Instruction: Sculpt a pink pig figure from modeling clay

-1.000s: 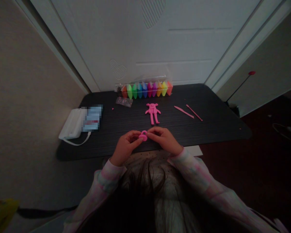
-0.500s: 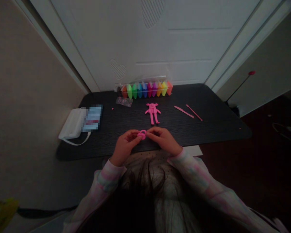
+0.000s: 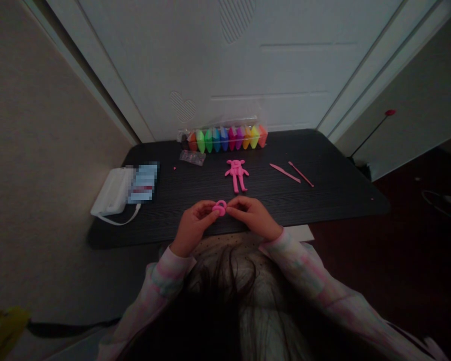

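A small pink clay piece with a loop (image 3: 220,208) is held between my two hands above the table's near edge. My left hand (image 3: 195,223) pinches its left side between thumb and fingers. On the other side, the fingertips of my right hand (image 3: 253,216) are closed on the loop's right end. Just beyond my hands a flat pink clay figure (image 3: 236,175) lies on its back, with ears, arms and two long legs. Right of it lie a pink modelling knife (image 3: 284,173) and a thin pink modelling stick (image 3: 301,174).
Along the back of the dark table (image 3: 346,185) lies a clear pack of coloured clay (image 3: 224,140), with a small plastic bag (image 3: 192,158) before it. At left are a white device (image 3: 115,193) with a cable and a phone-like object (image 3: 145,183). A white door (image 3: 191,55) stands behind.
The loop on the pink clay piece has shifted very slightly to the left and looks rounder. Both hands stay in nearly the same place.
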The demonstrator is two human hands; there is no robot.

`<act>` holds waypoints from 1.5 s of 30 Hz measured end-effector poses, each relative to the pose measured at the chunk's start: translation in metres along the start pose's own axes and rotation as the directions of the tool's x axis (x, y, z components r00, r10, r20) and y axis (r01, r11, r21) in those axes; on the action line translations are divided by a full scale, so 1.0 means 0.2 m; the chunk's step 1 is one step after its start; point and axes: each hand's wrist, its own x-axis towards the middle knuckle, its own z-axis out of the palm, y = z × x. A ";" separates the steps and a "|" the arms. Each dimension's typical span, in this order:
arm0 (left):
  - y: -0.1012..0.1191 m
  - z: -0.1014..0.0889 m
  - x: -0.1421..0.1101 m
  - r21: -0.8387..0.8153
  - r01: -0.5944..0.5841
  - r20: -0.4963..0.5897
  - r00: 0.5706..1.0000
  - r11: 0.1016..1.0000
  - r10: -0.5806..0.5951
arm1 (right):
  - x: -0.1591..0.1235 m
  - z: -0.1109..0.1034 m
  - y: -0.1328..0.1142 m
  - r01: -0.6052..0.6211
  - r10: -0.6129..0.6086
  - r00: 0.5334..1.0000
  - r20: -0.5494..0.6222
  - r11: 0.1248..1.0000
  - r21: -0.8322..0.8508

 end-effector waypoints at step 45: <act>-0.03 -0.03 0.03 -0.061 -0.012 0.024 1.000 0.998 0.013 | -0.03 0.02 0.01 0.326 -0.337 0.941 -0.037 0.929 -0.175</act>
